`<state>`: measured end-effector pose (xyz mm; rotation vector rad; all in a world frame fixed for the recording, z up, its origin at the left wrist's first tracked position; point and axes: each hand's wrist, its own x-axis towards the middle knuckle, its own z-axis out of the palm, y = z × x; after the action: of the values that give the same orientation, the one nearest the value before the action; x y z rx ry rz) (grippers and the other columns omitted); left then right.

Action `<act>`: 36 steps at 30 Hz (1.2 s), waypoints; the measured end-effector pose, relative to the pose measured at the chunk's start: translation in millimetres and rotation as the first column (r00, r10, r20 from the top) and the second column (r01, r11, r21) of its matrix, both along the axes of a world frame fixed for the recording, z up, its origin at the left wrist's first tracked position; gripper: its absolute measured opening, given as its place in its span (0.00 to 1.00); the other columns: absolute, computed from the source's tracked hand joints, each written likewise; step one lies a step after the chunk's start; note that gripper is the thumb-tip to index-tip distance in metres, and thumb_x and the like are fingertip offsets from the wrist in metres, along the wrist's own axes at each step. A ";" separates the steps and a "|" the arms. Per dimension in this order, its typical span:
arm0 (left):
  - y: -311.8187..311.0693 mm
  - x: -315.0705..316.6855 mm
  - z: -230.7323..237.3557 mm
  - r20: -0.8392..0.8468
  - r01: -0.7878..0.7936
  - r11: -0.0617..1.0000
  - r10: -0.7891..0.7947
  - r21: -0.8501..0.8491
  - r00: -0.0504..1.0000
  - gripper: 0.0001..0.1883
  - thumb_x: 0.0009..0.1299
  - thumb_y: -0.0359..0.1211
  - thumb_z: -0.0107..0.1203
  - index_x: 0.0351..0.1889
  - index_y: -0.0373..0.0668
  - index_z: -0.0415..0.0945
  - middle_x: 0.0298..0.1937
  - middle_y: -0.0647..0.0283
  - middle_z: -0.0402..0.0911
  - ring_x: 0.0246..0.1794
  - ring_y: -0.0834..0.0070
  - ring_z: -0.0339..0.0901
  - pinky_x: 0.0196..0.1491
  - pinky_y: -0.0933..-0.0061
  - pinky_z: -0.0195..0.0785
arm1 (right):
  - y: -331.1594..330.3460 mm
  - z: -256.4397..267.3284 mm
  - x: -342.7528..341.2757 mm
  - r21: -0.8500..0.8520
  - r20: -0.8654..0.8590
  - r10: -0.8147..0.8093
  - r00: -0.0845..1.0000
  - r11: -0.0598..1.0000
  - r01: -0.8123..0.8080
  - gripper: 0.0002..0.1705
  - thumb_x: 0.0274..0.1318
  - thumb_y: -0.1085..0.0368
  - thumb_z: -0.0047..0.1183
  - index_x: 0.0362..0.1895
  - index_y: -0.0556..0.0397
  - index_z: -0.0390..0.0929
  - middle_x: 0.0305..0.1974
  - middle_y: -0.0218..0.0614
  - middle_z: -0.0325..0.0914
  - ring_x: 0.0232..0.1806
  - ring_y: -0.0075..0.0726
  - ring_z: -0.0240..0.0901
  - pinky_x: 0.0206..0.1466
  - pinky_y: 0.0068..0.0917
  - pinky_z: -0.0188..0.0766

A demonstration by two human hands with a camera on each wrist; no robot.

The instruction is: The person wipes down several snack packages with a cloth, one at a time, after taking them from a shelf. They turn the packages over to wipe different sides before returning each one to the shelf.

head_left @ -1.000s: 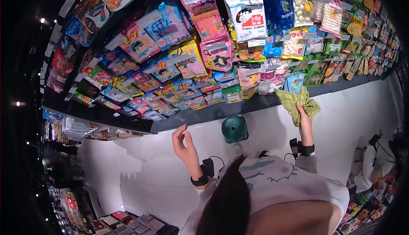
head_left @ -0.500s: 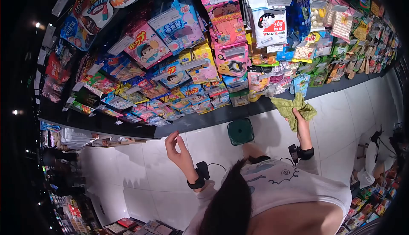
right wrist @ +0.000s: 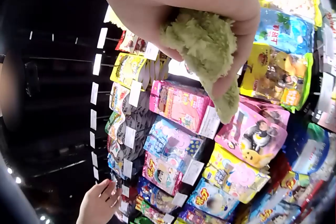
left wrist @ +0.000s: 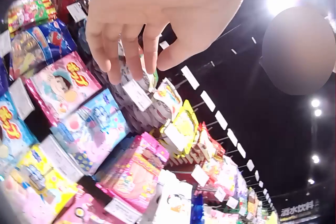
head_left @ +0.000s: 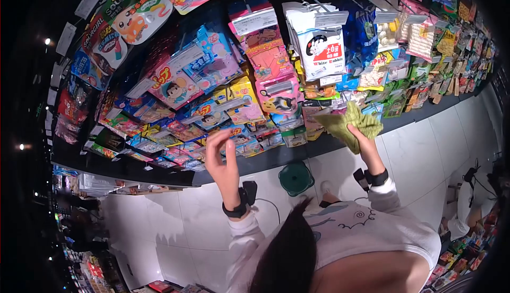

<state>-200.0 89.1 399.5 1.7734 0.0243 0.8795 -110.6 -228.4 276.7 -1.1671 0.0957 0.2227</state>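
Note:
A crumpled light-green cloth is gripped between the thumb and fingers of my right hand. It hangs in front of the lower candy rows; in the right wrist view the cloth bunches out of the grasp. My left hand is raised before the rack, holding nothing, its fingers loosely bent. Seen from the left wrist, this hand hovers near hanging candy bags, fingers pointing down. Closest in the head view are blue-and-yellow candy packets behind its fingertips. A White Rabbit candy bag hangs between and above both hands.
Tiers of hooks carry packets with white price tags. A dark base ledge runs along the rack's bottom. On the tiled floor stands a green stool. Another person is at the far right.
My left hand has risen toward the rack, now overlapping the lower packets. The right hand has shifted left with the cloth. The head view has tilted and shifted slightly.

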 end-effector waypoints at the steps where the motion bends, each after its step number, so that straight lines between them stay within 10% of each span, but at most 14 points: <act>1: -9.3 16.3 17.9 0.023 0.069 0.993 -0.072 0.092 0.997 0.08 0.68 0.23 0.47 0.43 0.34 0.71 0.48 0.56 0.74 0.51 0.70 0.71 0.56 0.72 0.61 | -7.9 7.3 11.1 -0.034 0.024 0.011 1.000 0.999 -0.010 0.26 0.54 0.62 0.58 0.55 0.58 0.67 0.48 0.35 0.73 0.45 0.28 0.73 0.44 0.25 0.71; 6: -52.7 106.3 132.4 0.169 0.229 0.958 -0.258 0.175 0.951 0.13 0.69 0.31 0.47 0.49 0.34 0.72 0.51 0.57 0.76 0.55 0.71 0.70 0.60 0.71 0.56 | -32.2 140.8 69.0 -0.378 0.332 0.098 0.938 0.925 0.037 0.24 0.52 0.59 0.59 0.51 0.59 0.73 0.46 0.35 0.77 0.45 0.25 0.73 0.51 0.23 0.68; 10: -44.8 185.7 175.3 0.142 0.174 0.938 -0.224 0.299 0.964 0.26 0.65 0.38 0.57 0.55 0.30 0.65 0.54 0.52 0.72 0.57 0.69 0.67 0.60 0.70 0.58 | -37.9 223.0 118.3 0.063 0.386 0.340 0.858 0.918 -0.392 0.19 0.55 0.64 0.54 0.49 0.62 0.73 0.44 0.40 0.77 0.41 0.31 0.77 0.44 0.24 0.74; 14: -41.7 219.8 188.2 0.030 0.160 0.968 -0.169 0.192 0.985 0.37 0.61 0.43 0.61 0.59 0.26 0.58 0.55 0.47 0.69 0.55 0.67 0.67 0.58 0.71 0.59 | -10.5 226.8 144.4 -0.202 0.674 0.067 0.736 0.974 0.097 0.18 0.56 0.65 0.53 0.49 0.60 0.74 0.44 0.38 0.77 0.43 0.29 0.76 0.45 0.24 0.72; 16: -27.2 249.5 181.5 0.030 0.070 0.972 -0.078 0.223 0.996 0.36 0.62 0.44 0.60 0.60 0.30 0.60 0.55 0.51 0.71 0.54 0.70 0.69 0.58 0.71 0.59 | 2.8 233.5 154.0 0.061 0.543 0.151 0.826 0.974 -0.219 0.20 0.54 0.58 0.56 0.49 0.54 0.76 0.42 0.34 0.78 0.42 0.24 0.75 0.37 0.23 0.75; 26: -19.7 274.9 175.6 -0.209 0.347 0.929 -0.317 0.127 0.925 0.19 0.61 0.40 0.62 0.44 0.39 0.75 0.37 0.70 0.78 0.33 0.86 0.73 0.36 0.86 0.65 | 67.8 257.8 222.4 0.017 0.546 0.240 0.803 0.955 -0.297 0.19 0.55 0.57 0.55 0.48 0.55 0.74 0.40 0.33 0.78 0.35 0.23 0.77 0.28 0.17 0.73; 29: -39.1 261.5 170.4 -0.019 0.432 0.899 -0.432 0.070 0.902 0.18 0.62 0.36 0.61 0.45 0.34 0.74 0.38 0.63 0.80 0.36 0.83 0.76 0.39 0.82 0.67 | 71.2 259.5 233.7 0.247 0.526 0.366 0.767 0.798 -0.550 0.17 0.56 0.62 0.53 0.49 0.54 0.72 0.41 0.34 0.78 0.34 0.24 0.77 0.25 0.15 0.71; 36: -62.9 234.0 182.0 0.216 0.628 0.769 -0.597 -0.118 0.772 0.17 0.63 0.30 0.58 0.48 0.33 0.72 0.44 0.63 0.79 0.41 0.79 0.77 0.45 0.78 0.68 | 78.0 265.8 198.1 0.200 0.627 0.260 0.735 0.858 -0.474 0.17 0.56 0.63 0.55 0.48 0.55 0.74 0.42 0.31 0.78 0.37 0.21 0.77 0.31 0.15 0.72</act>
<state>34.0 26.1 581.5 1.3864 -0.5483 0.5109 87.5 -150.4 542.5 -0.8393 -0.7151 0.2168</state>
